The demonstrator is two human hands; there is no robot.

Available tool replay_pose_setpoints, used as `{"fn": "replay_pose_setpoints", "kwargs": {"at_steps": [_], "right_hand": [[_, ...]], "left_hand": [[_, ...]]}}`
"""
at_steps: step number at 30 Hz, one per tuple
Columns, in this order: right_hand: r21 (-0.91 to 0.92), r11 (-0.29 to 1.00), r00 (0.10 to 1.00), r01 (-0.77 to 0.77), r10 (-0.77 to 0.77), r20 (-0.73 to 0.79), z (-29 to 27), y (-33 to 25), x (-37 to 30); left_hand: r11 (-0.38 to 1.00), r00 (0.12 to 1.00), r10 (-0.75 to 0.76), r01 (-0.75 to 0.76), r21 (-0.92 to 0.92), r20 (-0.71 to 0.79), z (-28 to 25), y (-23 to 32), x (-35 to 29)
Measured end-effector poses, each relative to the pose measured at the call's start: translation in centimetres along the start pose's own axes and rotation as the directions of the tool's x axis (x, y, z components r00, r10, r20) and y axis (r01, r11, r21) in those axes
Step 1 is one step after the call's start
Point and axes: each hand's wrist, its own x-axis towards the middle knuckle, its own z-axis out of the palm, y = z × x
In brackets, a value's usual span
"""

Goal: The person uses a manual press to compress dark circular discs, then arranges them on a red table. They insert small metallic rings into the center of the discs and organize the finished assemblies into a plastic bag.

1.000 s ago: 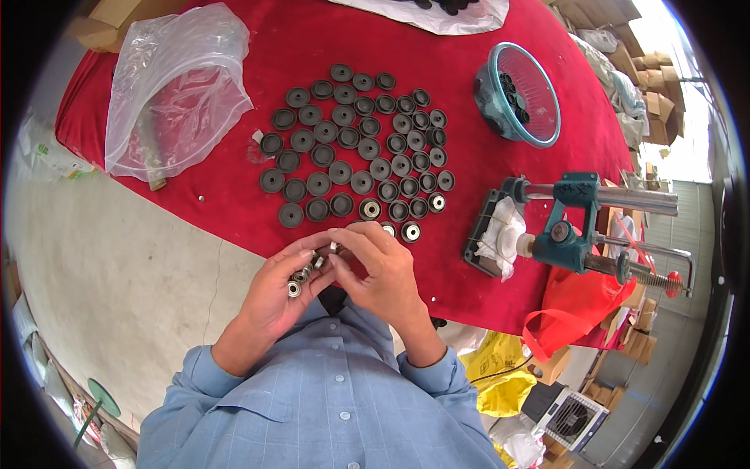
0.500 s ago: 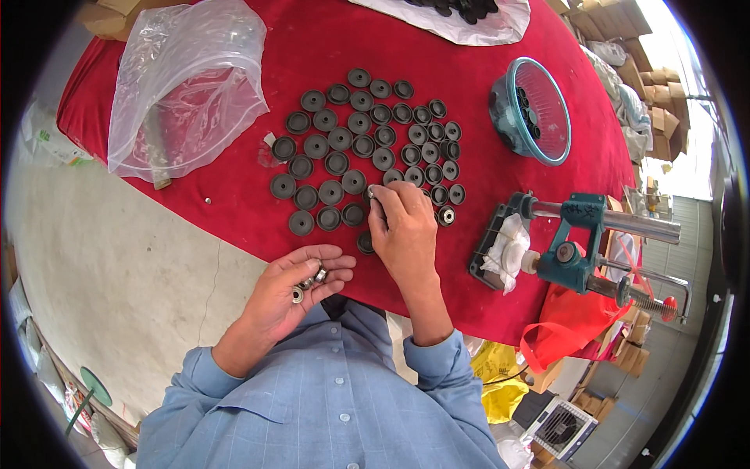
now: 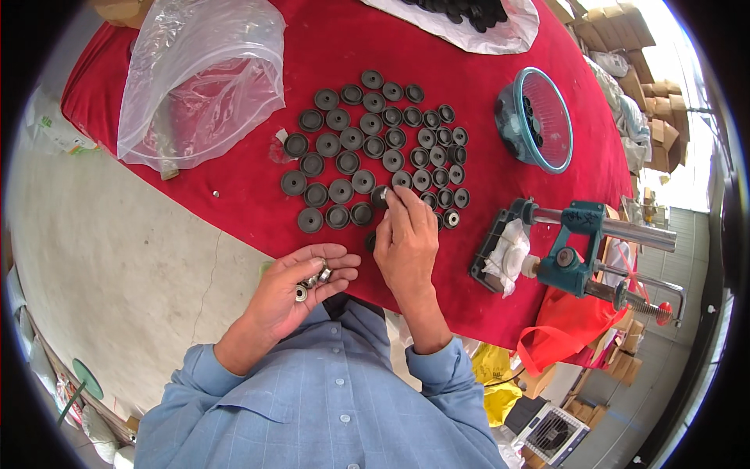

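My left hand [image 3: 301, 277] is cupped palm up near the table's front edge, with several small shiny metal ball bearings [image 3: 301, 292] in its palm and against its curled fingers. My right hand [image 3: 408, 242] reaches over the near part of a group of black round wheels [image 3: 341, 191] with raised rims and small centre hubs. Its thumb and forefinger close at a black wheel [image 3: 379, 197], where a bit of shiny metal, seemingly a bearing, shows at the fingertips. The fingers hide part of it. One wheel at the near right has a metal bearing [image 3: 453, 219] in its middle.
A red cloth [image 3: 234, 219] covers the table. At the right stand a green hand press [image 3: 574, 250] and a teal plastic basket [image 3: 569, 117] with black parts. A clear plastic bag [image 3: 211, 86] lies far left; a white sack [image 3: 516, 31] with black pieces lies at the back.
The whole view has shifted slightly, moving the wheels rightward in the picture. My right hand stays at the same near wheel, its fingers a little differently set. My left hand still cups the bearings.
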Motion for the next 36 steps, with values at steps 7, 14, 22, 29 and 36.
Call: {"fn": "replay_pose_setpoints", "kwargs": {"at_steps": [7, 14, 22, 29, 36], "right_hand": [[-0.083, 0.989, 0.992, 0.121, -0.119, 0.03, -0.2, -0.1, 0.2], [-0.105, 0.979, 0.984, 0.174, -0.169, 0.056, -0.3, 0.0, -0.6], [-0.243, 0.945, 0.972, 0.22, -0.192, 0.135, -1.1, -1.7, 0.7], [-0.327, 0.925, 0.981, 0.194, -0.183, 0.064, -0.5, -1.6, -1.3], [-0.31, 0.932, 0.981, 0.186, -0.158, 0.113, -1.4, -1.6, 0.1]], "left_hand": [[1.0, 1.0, -0.009, 0.009, 0.002, 0.01, 0.0, -0.1, 0.3], [1.0, 1.0, -0.005, 0.005, -0.004, 0.019, -0.2, -0.1, 0.2], [1.0, 0.999, -0.016, 0.017, 0.026, -0.029, 0.4, 0.0, 0.2], [1.0, 0.999, -0.007, 0.008, 0.028, -0.033, 0.8, -0.1, 0.0], [0.998, 0.999, 0.05, -0.051, 0.026, 0.012, 0.7, -0.5, 0.1]]}}
